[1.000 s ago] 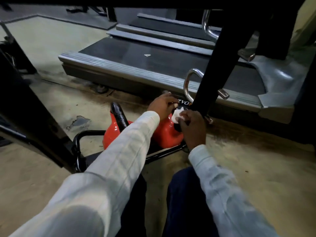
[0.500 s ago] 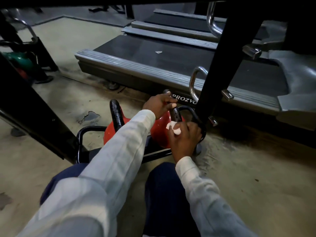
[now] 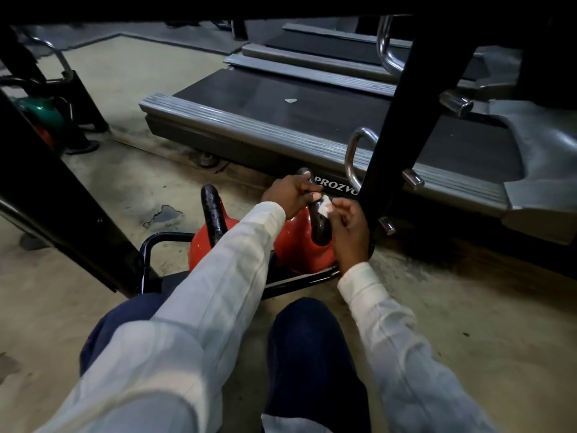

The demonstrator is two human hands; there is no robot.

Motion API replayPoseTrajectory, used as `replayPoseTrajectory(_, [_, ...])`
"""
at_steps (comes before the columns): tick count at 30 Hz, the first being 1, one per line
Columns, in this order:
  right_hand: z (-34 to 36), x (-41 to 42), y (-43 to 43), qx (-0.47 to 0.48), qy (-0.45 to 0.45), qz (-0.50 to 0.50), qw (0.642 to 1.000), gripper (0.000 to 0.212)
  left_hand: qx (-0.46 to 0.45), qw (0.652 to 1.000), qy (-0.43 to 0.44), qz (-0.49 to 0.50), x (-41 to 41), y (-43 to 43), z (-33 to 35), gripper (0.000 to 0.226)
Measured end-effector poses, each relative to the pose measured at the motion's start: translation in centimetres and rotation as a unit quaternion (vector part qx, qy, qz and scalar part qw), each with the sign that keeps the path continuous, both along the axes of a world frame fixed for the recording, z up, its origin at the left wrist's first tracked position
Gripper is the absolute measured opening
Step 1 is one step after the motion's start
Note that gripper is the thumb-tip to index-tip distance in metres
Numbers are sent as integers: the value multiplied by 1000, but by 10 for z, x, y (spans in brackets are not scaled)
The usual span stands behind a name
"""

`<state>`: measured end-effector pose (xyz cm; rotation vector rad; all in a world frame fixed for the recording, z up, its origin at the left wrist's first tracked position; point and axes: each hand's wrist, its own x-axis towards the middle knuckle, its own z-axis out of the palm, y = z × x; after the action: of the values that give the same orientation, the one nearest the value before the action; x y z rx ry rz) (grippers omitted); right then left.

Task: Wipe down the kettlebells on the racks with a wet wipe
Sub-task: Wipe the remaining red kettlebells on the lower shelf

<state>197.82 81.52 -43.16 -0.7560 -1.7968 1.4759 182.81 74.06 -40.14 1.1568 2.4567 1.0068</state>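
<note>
The left sleeve [image 3: 237, 257] hides much of 2 red kettlebells [image 3: 296, 245]; the treadmill lettering [image 3: 335, 186] is cut by the black upright [image 3: 390, 120] (at 1 o'clock); a green kettlebell [image 3: 43, 110] at 10 o'clock is murky.

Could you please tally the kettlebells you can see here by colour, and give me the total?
Red: 2, the left one beside the one being wiped on the low rack.
Green: 1, far left, partly hidden behind a black post.
Total: 3. A reddish shape below the green one is too hidden to count.
</note>
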Motion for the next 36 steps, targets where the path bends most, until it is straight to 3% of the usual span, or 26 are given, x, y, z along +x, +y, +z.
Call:
replayPoseTrajectory(2, [3, 1, -4, 105, -35, 0, 994, 9, 8, 1000, 8, -2, 0, 1, -1, 32])
replayPoseTrajectory(5, [-19, 14, -17, 330, -92, -15, 939, 11, 12, 1000, 26, -5, 1, 5, -2, 27])
replayPoseTrajectory(8, [-20, 8, -16, 429, -113, -24, 896, 12, 29, 999, 19, 5, 0, 5, -1, 24])
replayPoseTrajectory(13, [11, -18, -5, 294, -111, -65, 947, 9, 110, 992, -68, 2, 11, -9, -5, 30])
replayPoseTrajectory(16, [9, 7, -8, 199, -111, -37, 973, 13, 210, 968, -119, 66, 34, -23, -18, 32])
replayPoseTrajectory(19, [-1, 22, -3, 131, -110, -26, 985, 12, 256, 952, -111, 125, 63, -38, -32, 27])
replayPoseTrajectory(22, [20, -11, 13, 61, -121, 0, 991, 9, 255, 958, -60, 121, 85, -46, -38, 20])
replayPoseTrajectory(25, [45, -38, 23, 74, -131, 63, 987, 9, 246, 966, -21, 81, 94, -48, -38, 16])
replayPoseTrajectory(30, [60, -21, 18, 295, -227, 130, 919, 7, 212, 976, 34, 34, 94, -54, -43, 26])
replayPoseTrajectory(34, [74, -65, 28, 245, -228, 81, 939, 27, 195, 979, 55, 23, 92, -53, -40, 29])
replayPoseTrajectory(36, [79, -85, 36, 220, -268, 76, 935, 27, 184, 981, 63, 22, 89, -49, -34, 31])
